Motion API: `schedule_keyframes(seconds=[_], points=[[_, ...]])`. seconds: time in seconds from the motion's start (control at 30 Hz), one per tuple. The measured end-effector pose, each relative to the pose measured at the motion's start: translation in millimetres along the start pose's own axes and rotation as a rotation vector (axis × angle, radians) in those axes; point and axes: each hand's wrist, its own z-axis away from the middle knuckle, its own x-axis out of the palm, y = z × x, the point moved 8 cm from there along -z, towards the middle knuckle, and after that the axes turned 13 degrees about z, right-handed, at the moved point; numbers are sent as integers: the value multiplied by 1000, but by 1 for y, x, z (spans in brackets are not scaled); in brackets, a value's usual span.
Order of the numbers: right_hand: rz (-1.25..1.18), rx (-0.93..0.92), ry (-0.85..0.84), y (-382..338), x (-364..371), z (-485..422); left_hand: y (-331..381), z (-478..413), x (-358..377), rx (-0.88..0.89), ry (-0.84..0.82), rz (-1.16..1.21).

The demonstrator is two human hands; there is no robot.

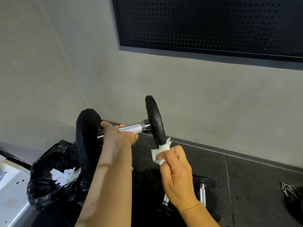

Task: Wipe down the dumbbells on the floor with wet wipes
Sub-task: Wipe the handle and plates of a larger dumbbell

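Dumbbell [131, 126] is held up in the air in front of a grey wall [205, 99], above the dark speckled floor [255, 182]. It lies almost level, with one black plate at the left end and one black plate at the right end, and a shiny knurled handle between them.

From the head camera, the left hand [119, 136] is wrapped around the left part of the handle, fingers closed tight on the metal, next to the left plate. The right hand [177, 171] is lower and to the right. Its thumb and fingers are pressed together on a crumpled white wet wipe [161, 150], and the top of the wipe touches the bottom edge of the right plate.

On the floor under the right hand, a second dumbbell [202, 192] lies close to the wall's base strip, partly hidden by the wrist. Near the left edge, a black trash bag [47, 181] stands open with used white wipes inside. At the right edge of the floor there is a small metal object that I cannot identify. A dark perforated panel [213, 23] hangs on the wall above.
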Motion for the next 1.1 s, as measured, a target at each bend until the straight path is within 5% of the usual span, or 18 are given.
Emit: schedule_keyframes(seconds=[0.13, 0.33, 0.47, 0.73, 0.83, 1.1], points=[[-46, 192, -88, 28, 11, 7, -1, 8, -6, -14, 56, 72], [-299, 427, 7, 41, -17, -6, -7, 20, -2, -12, 47, -15], [-435, 314, 111, 0, -48, -25, -7, 20, -11, -7, 70, 4], [-448, 126, 45, -50, -37, -63, -26, 27, -24, -96, 52, 9], [-386, 135, 73, -47, -39, -85, -33, 36, -27, -119, 46, -138], [-226, 358, 124, 18, -31, -116, -44, 47, -21, -78, -41, -67]])
